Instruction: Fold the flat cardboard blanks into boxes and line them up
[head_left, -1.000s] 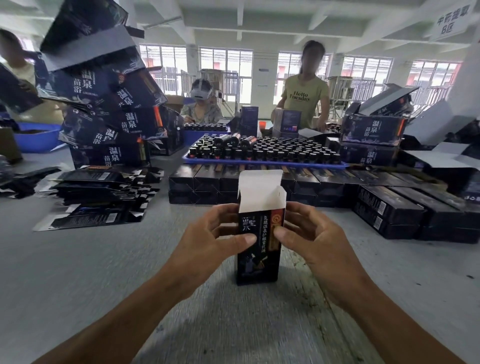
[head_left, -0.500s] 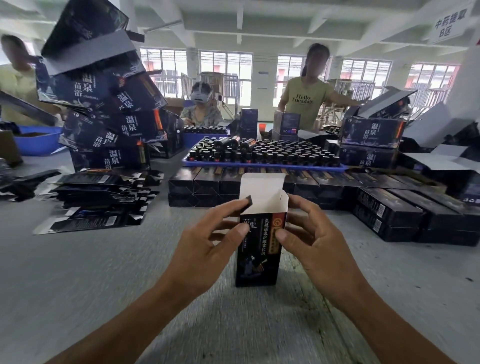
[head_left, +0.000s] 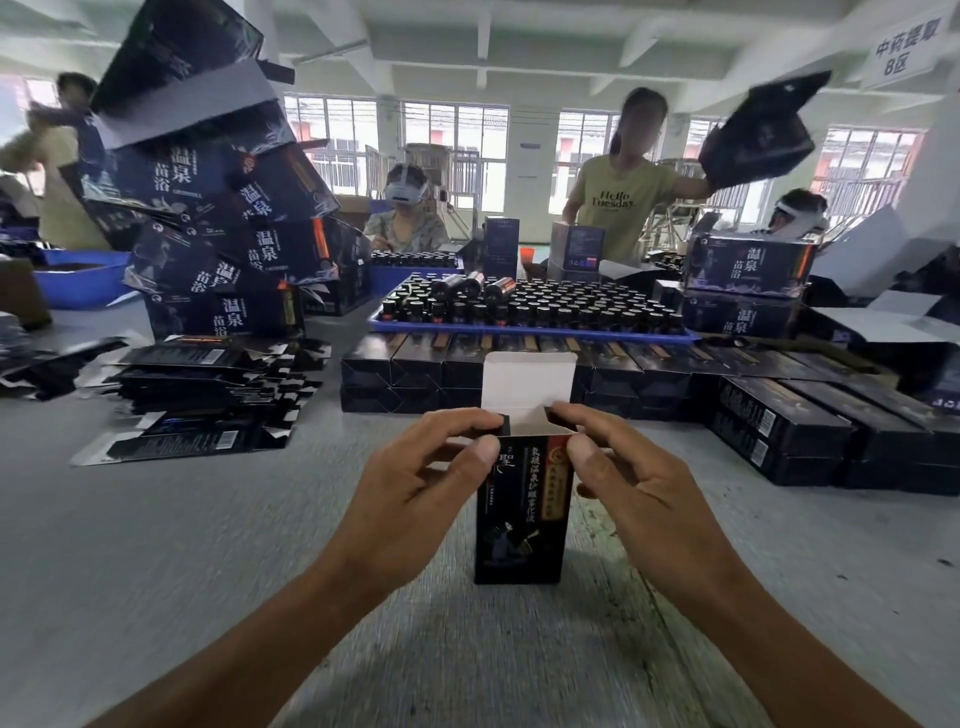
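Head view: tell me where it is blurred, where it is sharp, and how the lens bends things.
Head view: the box and both hands, left hand and right hand, are fairly sharp; the dark carton swung at upper right is motion-smeared, as is the person at far left; the stacked large cartons lean inward from wide-angle distortion; the windows are blown out bright.

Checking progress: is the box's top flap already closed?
No, the white top flap stands upright above the box, which both hands hold.
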